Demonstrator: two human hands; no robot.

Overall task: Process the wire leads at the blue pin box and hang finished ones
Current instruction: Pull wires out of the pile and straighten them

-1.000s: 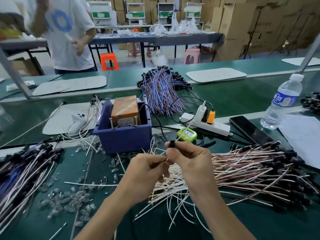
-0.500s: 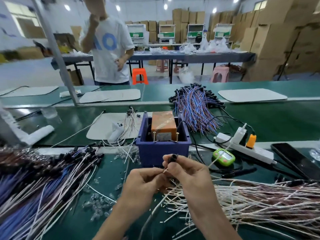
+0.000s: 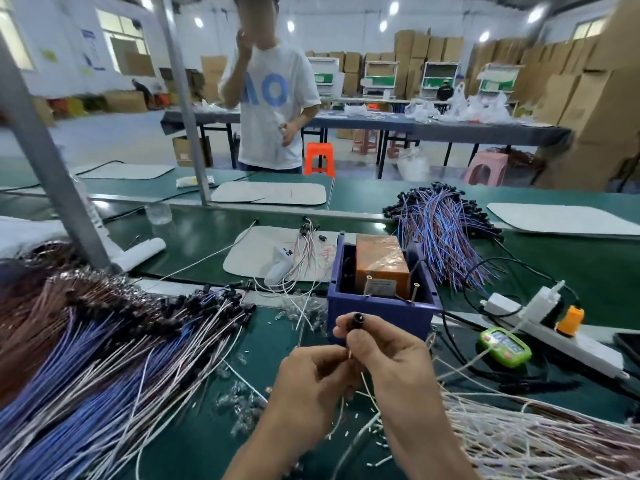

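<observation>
Wire lead (image 3: 355, 321), one, black-capped, is pinched at the cap by the right hand (image 3: 391, 356) and lower down by the left hand (image 3: 310, 381), just before one blue pin box (image 3: 381, 317). Two upright pins (image 3: 369, 285) are counted inside.

Glossy green bench mat (image 3: 554, 271); matt blue plastic pin box (image 3: 381, 315); two brass-look metal pins (image 3: 369, 284).

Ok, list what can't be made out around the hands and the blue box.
Head view only.
- Tip of the lead: hidden between the fingers of the left hand and right hand.
- Floor of the blue box: hidden by its front wall and the orange block.
- Digits on the timer: too small.
- The dark slab: cut off by the right edge.
</observation>
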